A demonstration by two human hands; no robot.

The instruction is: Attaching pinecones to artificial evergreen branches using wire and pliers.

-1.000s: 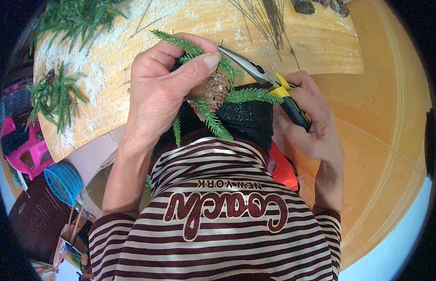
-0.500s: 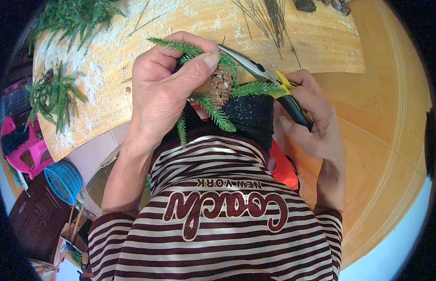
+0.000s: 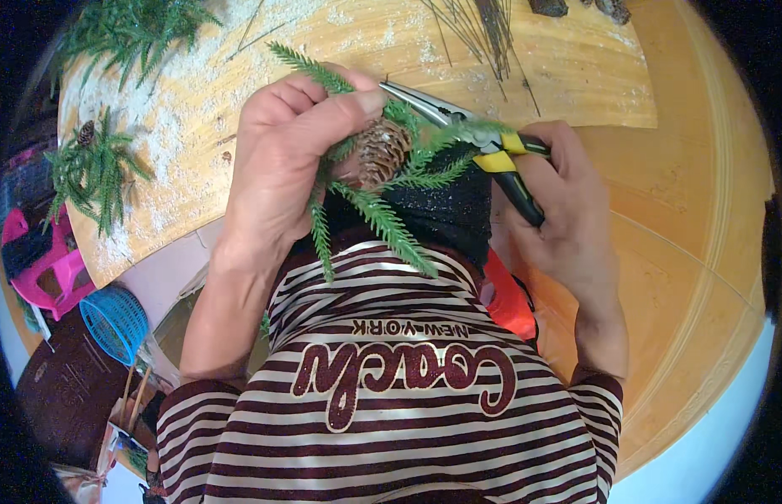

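"Where do we find the pinecone?"

"We see the brown pinecone (image 3: 383, 158) among green sprigs (image 3: 383, 220), held up before a person in a striped shirt (image 3: 408, 454), with dark cloth (image 3: 441, 202) behind and below it."

"And the hands?"

"The left hand (image 3: 286, 139) pinches the bunch at its top, thumb pressed toward forefinger; we cannot tell exactly what lies between them. The right hand (image 3: 563, 197) is curled around the yellow-and-black handles of the pliers (image 3: 430, 102), whose slim nose points at the left fingertips. We cannot tell whether the tips meet."

"How would we expect the bunch to handle?"

"Light, we judge. The cone looks stiff and dry, its scales likely to chip if squeezed hard; the sprigs look springy and easily bent. We would take hold at the gathered top, where the left thumb sits, and leave the scales and needles free. The pliers we would expect to be heavier, best gripped low on the handles."

"What surrounds them?"

"Beyond, on the pale-flecked surface (image 3: 194, 181), we count thin wires (image 3: 492, 42), heaped greenery (image 3: 139, 34) and another sprig cluster (image 3: 97, 181) bearing a small cone (image 3: 86, 133)."
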